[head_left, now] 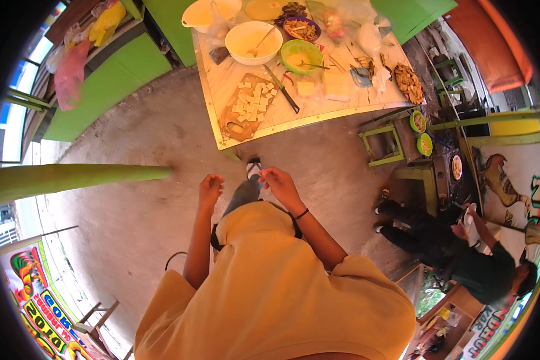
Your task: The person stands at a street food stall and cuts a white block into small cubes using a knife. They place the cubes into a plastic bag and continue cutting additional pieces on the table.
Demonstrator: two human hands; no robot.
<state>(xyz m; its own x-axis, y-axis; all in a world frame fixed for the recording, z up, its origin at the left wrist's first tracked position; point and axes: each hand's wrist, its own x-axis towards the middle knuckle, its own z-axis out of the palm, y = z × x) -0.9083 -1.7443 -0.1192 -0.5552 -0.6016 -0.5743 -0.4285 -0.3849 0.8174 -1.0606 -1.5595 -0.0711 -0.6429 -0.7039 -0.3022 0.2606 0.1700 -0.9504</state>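
Head view shows two hands (211, 189) (280, 185), one chopping board (228, 112) and one knife (287, 96).

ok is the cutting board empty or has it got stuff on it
Not empty: pale cut pieces lie scattered over much of the cutting board, with its brown surface showing around them.

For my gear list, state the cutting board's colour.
Brown: the cutting board shows best in the head view.
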